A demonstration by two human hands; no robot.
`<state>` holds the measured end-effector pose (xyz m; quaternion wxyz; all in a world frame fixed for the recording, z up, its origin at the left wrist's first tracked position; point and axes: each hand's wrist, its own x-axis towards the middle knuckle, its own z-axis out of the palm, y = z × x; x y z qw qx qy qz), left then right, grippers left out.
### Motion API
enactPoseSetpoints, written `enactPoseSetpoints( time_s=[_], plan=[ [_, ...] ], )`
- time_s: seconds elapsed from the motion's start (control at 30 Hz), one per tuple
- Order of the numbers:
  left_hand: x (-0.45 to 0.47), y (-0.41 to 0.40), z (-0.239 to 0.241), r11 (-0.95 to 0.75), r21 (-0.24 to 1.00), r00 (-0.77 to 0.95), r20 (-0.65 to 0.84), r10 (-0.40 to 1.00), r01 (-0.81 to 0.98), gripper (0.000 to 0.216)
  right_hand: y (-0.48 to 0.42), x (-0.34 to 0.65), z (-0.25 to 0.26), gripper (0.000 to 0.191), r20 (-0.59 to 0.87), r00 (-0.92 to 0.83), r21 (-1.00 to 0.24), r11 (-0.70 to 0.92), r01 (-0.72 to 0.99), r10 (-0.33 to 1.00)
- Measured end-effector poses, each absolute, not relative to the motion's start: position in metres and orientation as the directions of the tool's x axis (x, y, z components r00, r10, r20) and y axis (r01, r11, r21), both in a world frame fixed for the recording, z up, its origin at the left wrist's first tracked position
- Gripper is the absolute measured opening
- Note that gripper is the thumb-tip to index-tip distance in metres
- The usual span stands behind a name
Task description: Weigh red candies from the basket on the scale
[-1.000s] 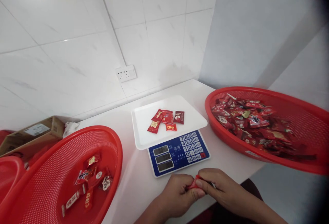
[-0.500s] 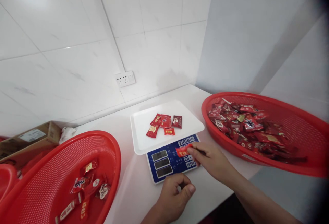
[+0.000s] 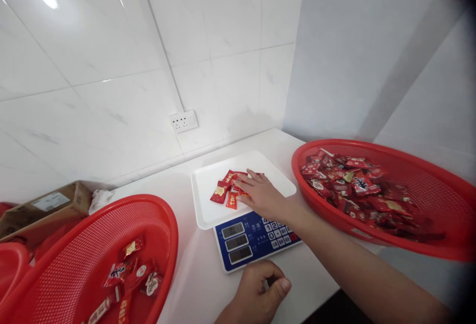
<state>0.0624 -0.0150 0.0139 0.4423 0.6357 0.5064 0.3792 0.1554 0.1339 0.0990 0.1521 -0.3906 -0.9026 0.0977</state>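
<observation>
Small red candy packets [image 3: 219, 191] lie in a loose cluster on the white tray [image 3: 204, 210] of a blue digital scale [image 3: 256, 239]. My right hand [image 3: 262, 194] reaches over the cluster from the right, palm down with its fingers spread. The fingertips are over the packets and partly hide them; whether they press on them I cannot tell. In front of the scale, my left hand [image 3: 256, 289] rests with its fingers curled in and the thumb lying alongside, holding nothing visible.
A large red basket [image 3: 308, 185] heaped with red-wrapped candies [image 3: 349, 185] stands to the right. On the left, another red basket [image 3: 169, 244] has several packets inside, with a cardboard box [image 3: 70, 200] behind it. The tiled wall has a socket [image 3: 184, 121].
My right hand has moved from above the scale's keypad up to the tray. The red packet it pinched is no longer between its fingers, which are now spread. My left hand stays curled.
</observation>
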Motion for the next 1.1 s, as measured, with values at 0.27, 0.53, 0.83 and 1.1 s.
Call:
enactPoseSetpoints(
  time_s=[0.27,0.53,0.83,1.1],
  plan=[
    [0.063,-0.016,0.007,-0.129,0.935,0.176,0.073,0.982,0.33,0.055,0.143,0.158,0.099,0.052,0.126,-0.647,-0.23,0.657,0.718,0.752],
    [0.063,-0.014,-0.005,-0.166,0.915,0.168,0.11,0.98,0.368,0.057,0.135,0.12,0.1,0.049,0.139,-0.829,-0.222,0.833,0.507,0.542],
    [0.057,-0.014,-0.015,-0.126,0.921,0.206,0.052,0.977,0.369,0.05,0.151,0.147,0.104,0.052,0.108,-0.758,-0.277,0.752,0.598,0.643],
    [0.06,-0.012,-0.01,-0.126,0.921,0.235,0.039,0.971,0.369,0.054,0.151,0.167,0.091,0.052,0.144,-0.614,-0.323,0.623,0.713,0.776]
  ],
)
